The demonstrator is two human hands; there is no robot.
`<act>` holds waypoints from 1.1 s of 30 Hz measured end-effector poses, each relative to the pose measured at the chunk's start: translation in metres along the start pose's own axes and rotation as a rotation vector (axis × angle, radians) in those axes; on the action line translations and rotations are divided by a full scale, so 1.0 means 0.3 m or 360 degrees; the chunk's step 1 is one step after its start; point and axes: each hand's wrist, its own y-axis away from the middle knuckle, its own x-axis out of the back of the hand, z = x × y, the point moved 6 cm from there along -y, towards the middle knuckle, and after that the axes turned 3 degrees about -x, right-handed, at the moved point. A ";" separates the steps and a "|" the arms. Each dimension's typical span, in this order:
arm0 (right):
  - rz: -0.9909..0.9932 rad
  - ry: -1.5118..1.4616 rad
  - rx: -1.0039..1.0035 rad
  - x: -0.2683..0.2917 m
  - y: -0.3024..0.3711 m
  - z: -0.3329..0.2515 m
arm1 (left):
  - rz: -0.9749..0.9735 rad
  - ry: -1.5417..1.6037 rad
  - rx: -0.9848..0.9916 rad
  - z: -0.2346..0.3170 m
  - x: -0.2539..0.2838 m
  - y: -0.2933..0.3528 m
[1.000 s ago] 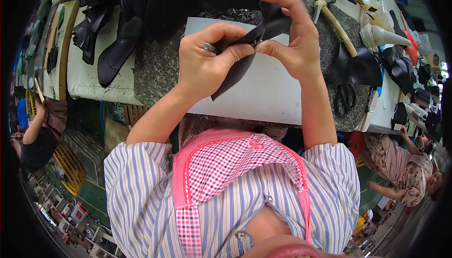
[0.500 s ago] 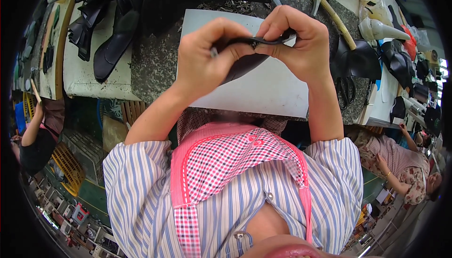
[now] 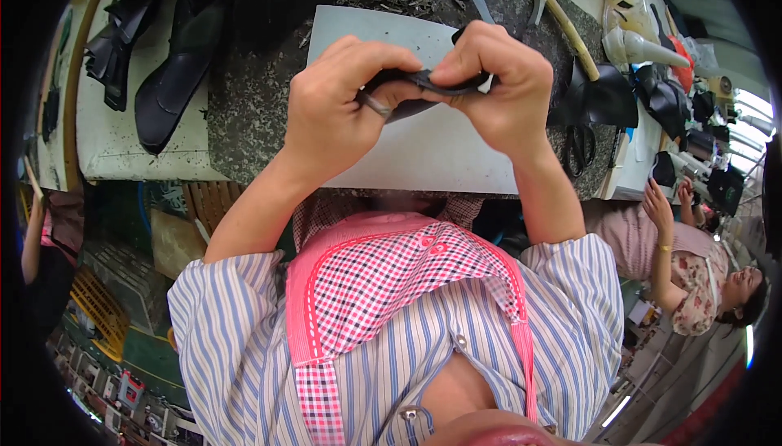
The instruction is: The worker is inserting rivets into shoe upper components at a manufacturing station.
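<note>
Leather piece (image 3: 423,80): black, bent, held up between both hands, above the white board (image 3: 432,157).
Left hand (image 3: 338,108): I see thumb and fingers clamped on the leather's left part.
Right hand (image 3: 505,92): pinched on its right part, near the left fingertips.
Board edge: near side runs close along the front of the speckled slab (image 3: 252,104).
Right room: slab surface separates my right hand from the hammer (image 3: 570,30); scissors (image 3: 580,151) lie nearer the front.
Left room: slab stretches toward the black boot piece (image 3: 175,79).
</note>
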 end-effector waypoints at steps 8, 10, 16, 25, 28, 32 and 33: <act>-0.0157 0.0030 0.0274 -0.076 -0.071 -0.011 | 0.0171 -0.0240 -0.0763 -0.009 0.072 0.034; -0.0166 -0.0019 0.0295 -0.085 -0.084 -0.006 | 0.0197 -0.0226 -0.0820 -0.014 0.078 0.029; -0.0194 -0.0186 0.0383 -0.090 -0.092 0.000 | -0.0005 -0.0048 -0.0628 -0.054 0.080 -0.007; 0.0457 0.0266 0.0617 -0.045 -0.097 -0.043 | 0.0165 0.0624 0.0487 -0.115 0.068 0.029; 0.0447 0.0455 0.0520 -0.045 -0.039 -0.054 | 0.0393 0.0879 0.0709 -0.120 0.037 0.072; 0.0230 -0.0078 -0.0037 -0.077 -0.001 0.002 | 0.0507 0.1065 0.0867 -0.129 -0.013 0.129; 0.0203 -0.0173 -0.0077 -0.078 0.010 0.013 | 0.0513 0.1141 0.0956 -0.129 -0.027 0.138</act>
